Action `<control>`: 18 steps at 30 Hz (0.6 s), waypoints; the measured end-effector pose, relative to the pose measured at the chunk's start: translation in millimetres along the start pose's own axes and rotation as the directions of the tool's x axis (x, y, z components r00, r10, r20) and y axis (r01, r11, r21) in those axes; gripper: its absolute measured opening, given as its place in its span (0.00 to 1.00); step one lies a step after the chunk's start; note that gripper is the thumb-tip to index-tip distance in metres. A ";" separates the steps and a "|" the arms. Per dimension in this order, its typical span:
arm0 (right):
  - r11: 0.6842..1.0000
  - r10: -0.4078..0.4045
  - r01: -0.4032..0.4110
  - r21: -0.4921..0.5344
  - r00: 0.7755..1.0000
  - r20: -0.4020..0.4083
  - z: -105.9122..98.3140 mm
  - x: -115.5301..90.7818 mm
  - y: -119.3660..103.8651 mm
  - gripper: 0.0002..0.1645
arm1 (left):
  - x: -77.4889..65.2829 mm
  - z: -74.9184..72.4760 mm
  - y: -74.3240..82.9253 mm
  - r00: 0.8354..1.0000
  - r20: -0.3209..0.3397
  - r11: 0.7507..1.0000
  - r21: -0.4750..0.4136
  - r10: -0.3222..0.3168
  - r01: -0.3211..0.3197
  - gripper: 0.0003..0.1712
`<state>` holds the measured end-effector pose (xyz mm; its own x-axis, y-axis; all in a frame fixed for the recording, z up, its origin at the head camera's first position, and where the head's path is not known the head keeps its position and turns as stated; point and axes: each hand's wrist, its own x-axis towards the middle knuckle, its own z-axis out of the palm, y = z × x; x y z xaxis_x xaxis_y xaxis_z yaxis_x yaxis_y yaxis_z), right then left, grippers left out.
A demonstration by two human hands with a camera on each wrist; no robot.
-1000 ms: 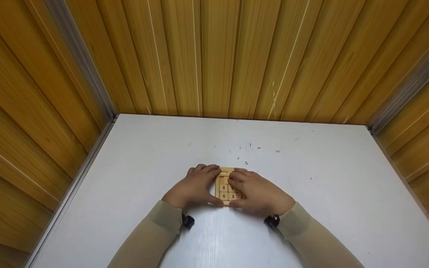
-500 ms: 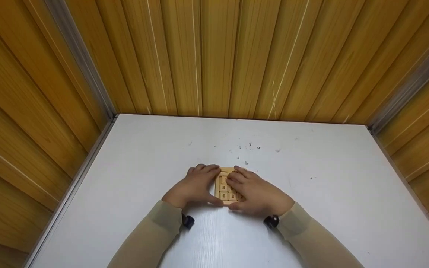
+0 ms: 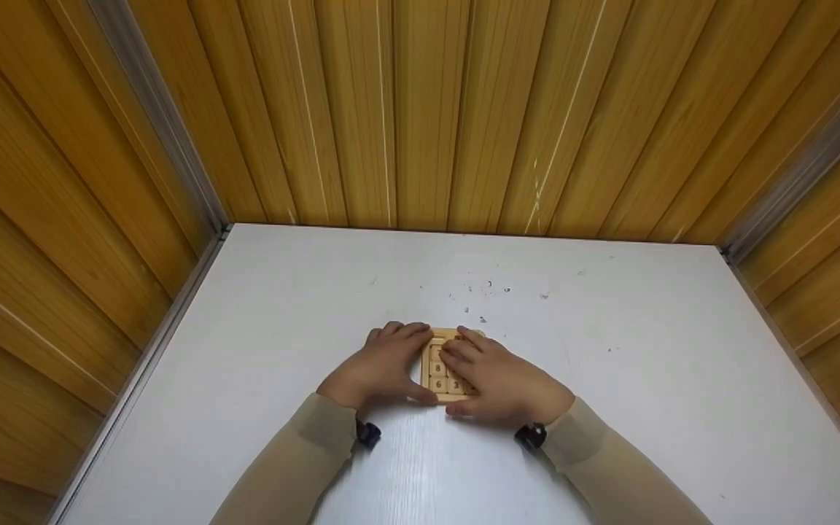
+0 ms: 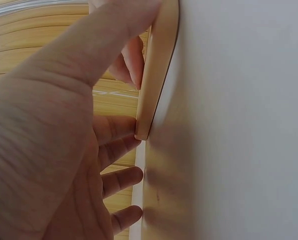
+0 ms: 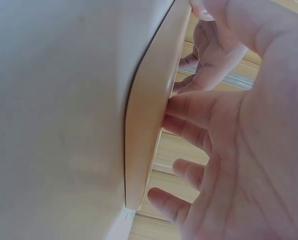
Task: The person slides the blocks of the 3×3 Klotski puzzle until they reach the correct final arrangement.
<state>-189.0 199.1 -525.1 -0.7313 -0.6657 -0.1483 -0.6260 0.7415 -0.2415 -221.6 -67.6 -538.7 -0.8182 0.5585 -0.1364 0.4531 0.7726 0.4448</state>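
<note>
A small wooden number slide puzzle (image 3: 449, 399) lies flat on the white table, between both hands. Tiles marked 8 (image 3: 437, 368), 6 (image 3: 438, 384) and 3 (image 3: 455, 385) show in the head view; the right hand covers others. My left hand (image 3: 382, 368) holds the puzzle's left side, thumb at the near corner and fingers by the far one. In the left wrist view the frame's wooden edge (image 4: 156, 75) runs between thumb and index finger. My right hand (image 3: 504, 379) reaches over the right side, its extended fingertips on the upper tiles. From the right wrist, these fingers (image 5: 193, 107) appear above the frame.
The white table (image 3: 303, 292) carries dark specks and scuffs (image 3: 489, 284) beyond the puzzle. Wood-patterned panels (image 3: 420, 117) enclose it at the back and both sides, with grey metal posts (image 3: 165, 124) at the corners. Black straps (image 3: 369, 435) circle both wrists.
The right hand's fingers have slid slightly left across the upper tiles, covering more of them, and its thumb has shifted a little left. The left hand and the frame stay put.
</note>
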 end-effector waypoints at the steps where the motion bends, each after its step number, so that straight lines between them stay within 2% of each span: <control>1: 1.000 -0.004 0.004 -0.002 1.000 0.001 0.4 0.2 0.4 0.60 | -0.1 -0.1 0.3 1.000 0.000 1.000 0.002 0.001 -0.001 0.72; 18: 0.999 -0.032 0.032 -0.002 0.999 -0.003 -0.6 0.8 0.0 0.57 | -0.8 -0.4 -0.4 1.000 0.010 1.000 -0.025 -0.010 0.010 0.71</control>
<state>-189.8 198.6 -524.6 -0.7118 -0.6888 -0.1373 -0.6496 0.7200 -0.2441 -221.2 -68.4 -538.4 -0.8194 0.5535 -0.1493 0.4357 0.7705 0.4654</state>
